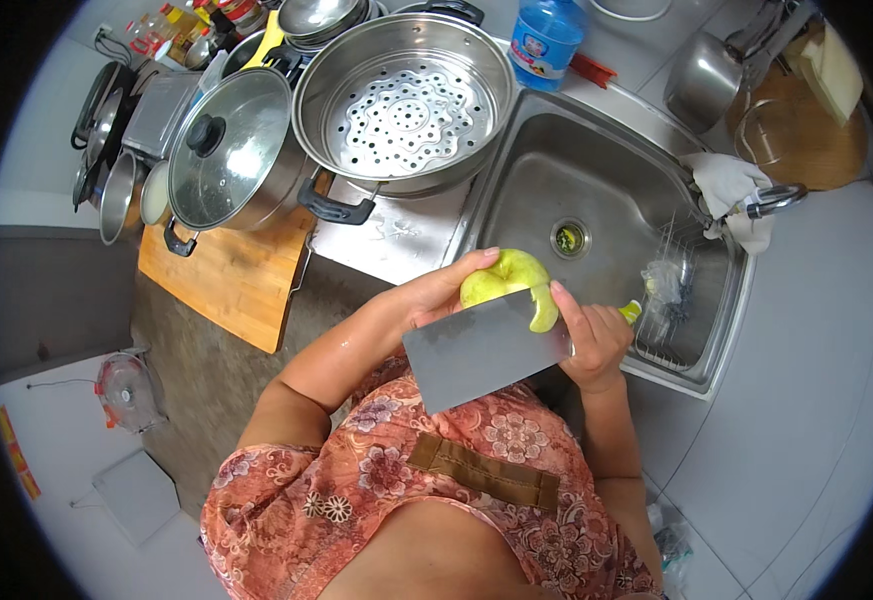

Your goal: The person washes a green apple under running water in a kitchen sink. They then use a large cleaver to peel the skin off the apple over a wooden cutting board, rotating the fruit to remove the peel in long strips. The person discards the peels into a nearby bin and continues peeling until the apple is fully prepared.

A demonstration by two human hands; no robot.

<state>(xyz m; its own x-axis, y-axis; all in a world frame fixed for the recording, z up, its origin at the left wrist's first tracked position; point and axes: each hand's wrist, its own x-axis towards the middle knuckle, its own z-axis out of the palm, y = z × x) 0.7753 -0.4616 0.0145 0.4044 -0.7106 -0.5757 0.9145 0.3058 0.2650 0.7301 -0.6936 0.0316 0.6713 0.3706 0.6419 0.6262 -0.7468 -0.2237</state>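
Observation:
My left hand [444, 289] is closed around a green apple [507, 271] near the front edge of the sink. A strip of green peel [543, 309] hangs from the apple over the broad blade of a cleaver [481, 349]. My right hand [594, 337] grips the cleaver, its thumb up against the peel. The end of the cleaver's green handle [631, 311] pokes out past my fingers. The blade lies under the apple and hides part of its lower side.
A stainless steel sink [594, 180] lies beyond my hands, with a wire rack [665, 300] inside and a faucet [774, 201] at right. Left of it stand a steamer pot [406, 97], a lidded pot [234, 150] and a wooden cutting board [234, 285]. A blue-labelled bottle [545, 45] stands behind.

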